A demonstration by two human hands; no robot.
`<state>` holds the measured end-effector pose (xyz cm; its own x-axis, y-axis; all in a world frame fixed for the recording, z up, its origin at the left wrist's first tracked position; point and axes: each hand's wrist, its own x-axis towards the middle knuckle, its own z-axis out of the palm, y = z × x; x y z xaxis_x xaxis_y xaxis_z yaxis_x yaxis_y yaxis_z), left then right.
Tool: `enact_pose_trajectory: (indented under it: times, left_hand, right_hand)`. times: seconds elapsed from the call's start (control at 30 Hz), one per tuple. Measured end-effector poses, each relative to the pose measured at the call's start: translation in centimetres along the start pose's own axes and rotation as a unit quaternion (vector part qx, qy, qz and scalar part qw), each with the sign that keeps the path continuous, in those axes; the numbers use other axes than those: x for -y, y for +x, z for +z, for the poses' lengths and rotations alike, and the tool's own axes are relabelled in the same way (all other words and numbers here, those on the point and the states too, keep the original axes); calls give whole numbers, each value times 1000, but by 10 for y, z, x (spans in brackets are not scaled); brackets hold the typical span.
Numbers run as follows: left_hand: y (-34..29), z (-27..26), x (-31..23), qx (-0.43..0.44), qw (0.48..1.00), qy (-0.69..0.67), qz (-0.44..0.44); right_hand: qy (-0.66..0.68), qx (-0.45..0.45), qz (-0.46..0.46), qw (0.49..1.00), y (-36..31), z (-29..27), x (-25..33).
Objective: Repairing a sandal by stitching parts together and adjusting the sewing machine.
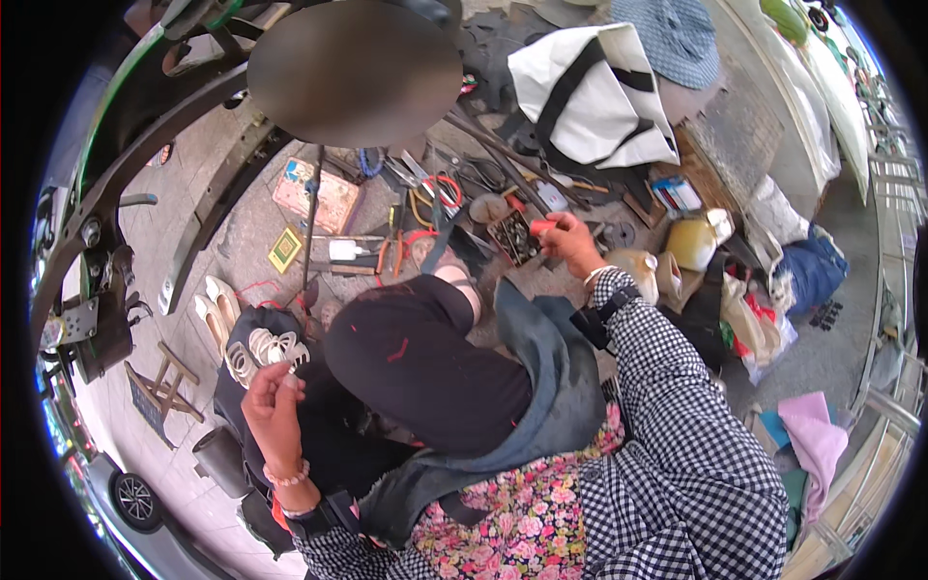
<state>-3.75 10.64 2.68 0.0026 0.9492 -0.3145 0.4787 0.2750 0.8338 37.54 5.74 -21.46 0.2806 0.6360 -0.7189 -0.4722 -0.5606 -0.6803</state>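
A small red piece point(542, 228) is pinched by the right hand point(572, 247), protruding leftward near a box point(502, 247) filled with small bits; its long axis cannot be told. The left hand point(272, 410) is curled near white shoes point(275, 346); whether anything is held cannot be told. A yellow packet point(284, 249) is illegibly printed.

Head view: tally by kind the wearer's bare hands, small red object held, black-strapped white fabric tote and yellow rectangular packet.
Bare left hand, bare right hand: 2
Small red object: 1
Black-strapped white fabric tote: 1
Yellow rectangular packet: 1
Total: 5
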Motion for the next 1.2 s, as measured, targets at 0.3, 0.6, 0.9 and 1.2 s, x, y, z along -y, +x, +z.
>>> enact_pose_trajectory:
  times: [0.3,0.6,0.9,1.2]
  left_hand:
    - [-4,5,2,-6,996,87,19]
    - [15,22,-1,27,979,120,161]
    - [-28,-29,-10,-87,940,141,298]
    - [-10,-113,215,-358,922,-61,-134]
  right_hand:
    - [-354,-86,-302,881,96,98,-3]
    - [-555,-47,-330,762,132,72,14]
    - [-405,151,-263,862,9,114,82]
    - [-297,238,-414,827,-167,175,133]
